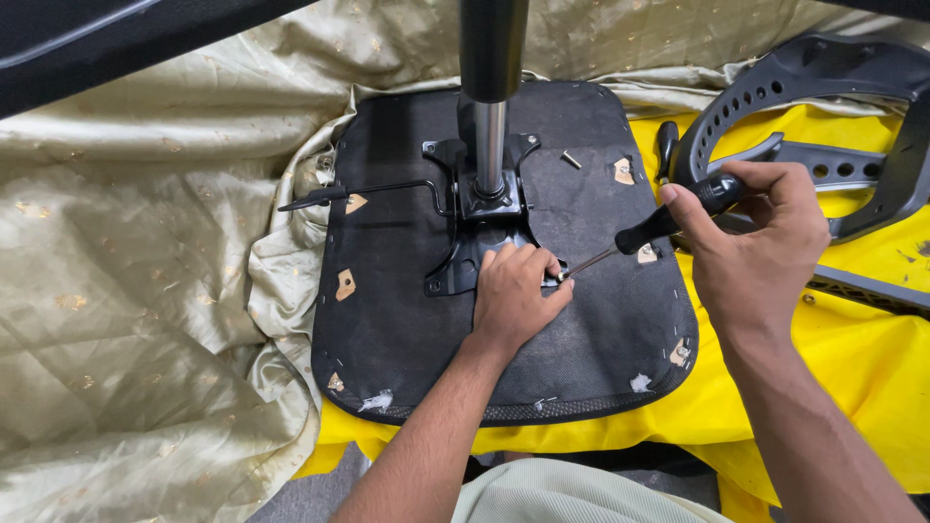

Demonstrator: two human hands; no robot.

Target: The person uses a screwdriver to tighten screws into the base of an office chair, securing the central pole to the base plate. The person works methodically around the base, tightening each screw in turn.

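Note:
An upturned black chair seat (397,320) lies on cloth, with a black metal mounting plate (455,266) and a chrome gas cylinder (489,136) rising from its middle. My left hand (513,291) rests on the plate's near right corner, fingers curled around a bolt spot. My right hand (756,237) grips a black-handled screwdriver (668,221), whose tip meets the plate right by my left fingers. A black lever (358,194) sticks out to the left of the plate.
A loose bolt (571,159) lies on the seat at the back right. A second screwdriver (666,145) and black plastic chair parts (833,116) lie on yellow cloth (872,358) at the right. Crumpled beige fabric (145,291) covers the left side.

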